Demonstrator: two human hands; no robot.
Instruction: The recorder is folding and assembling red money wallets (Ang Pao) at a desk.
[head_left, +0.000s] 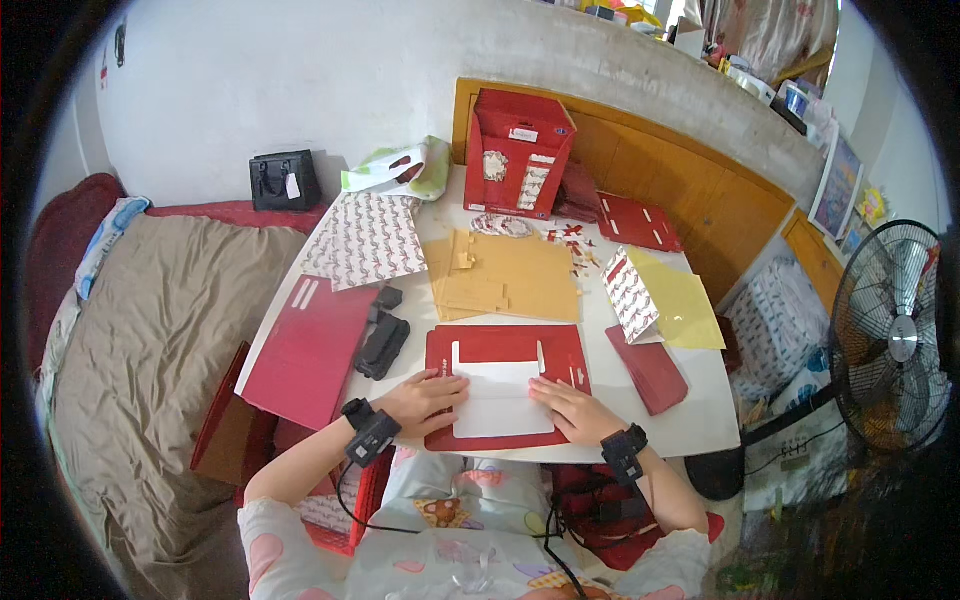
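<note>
A white paper piece (496, 416) with a crease across it and narrow tabs at its upper corners lies on a red printed cardboard sheet (559, 341) at the table's near edge. My left hand (426, 403) rests palm down, fingers extended, its fingertips at the white piece's left edge. On the opposite side, my right hand (576, 411) lies flat with its fingertips on the right edge. Neither hand is closed around anything. Each wrist wears a black strapped device. Parts of the red sheet are hidden beneath the paper and my hands.
Tan paper sheets (525, 274) lie beyond the red sheet. A tall red box (517, 154) stands behind them. Dark red cards (647, 369), a patterned folded card (631, 296) and yellow paper (679, 307) are rightward. Red board (307, 349) and a black object (382, 346) lie leftward.
</note>
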